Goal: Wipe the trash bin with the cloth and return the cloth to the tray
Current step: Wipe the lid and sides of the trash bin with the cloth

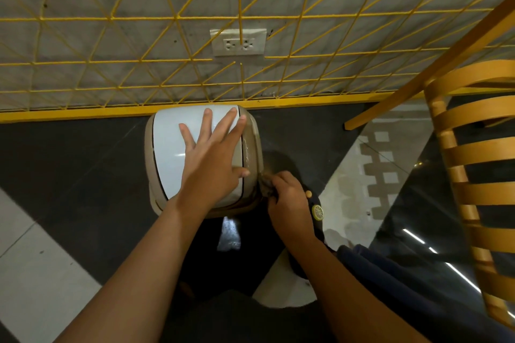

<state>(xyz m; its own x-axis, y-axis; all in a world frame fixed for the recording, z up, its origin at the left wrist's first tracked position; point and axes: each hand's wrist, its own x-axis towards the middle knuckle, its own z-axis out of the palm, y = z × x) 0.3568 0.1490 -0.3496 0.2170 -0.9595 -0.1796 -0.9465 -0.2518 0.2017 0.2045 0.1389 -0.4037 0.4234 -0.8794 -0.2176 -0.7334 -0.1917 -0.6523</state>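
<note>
1. On the dark floor, hard against the yellow wire fence point(178, 18), the trash bin point(252, 145) stands upright, seen from above: beige body, glossy white lid point(167, 145).
2. Left hand point(211, 156) lies flat on the lid, fingers spread apart, gripping nothing; it looks like a press-down brace.
3. Right hand point(288, 198) is closed around a bunched dark cloth point(266, 184), pushed against the bin's right side wall near the front corner. Most of the cloth is hidden under the fingers.
4. Tray is not in view, so the return spot can't be judged.
5. Handling, bin: it looks like thin hard plastic, probably light, so it would likely skid or tip if rubbed from the side without the top brace. Glossy lid likely slippery; a flat palm works better than fingertips. The lid may be hinged, so the load is best kept central.
6. Handling, cloth: soft, limp, takes any shape. Best held as a wad in the fist with a pad left proud for contact, loose ends tucked in.
7. Wooden chair point(473, 164) sits close on the right and limits elbow room on that side.
</note>
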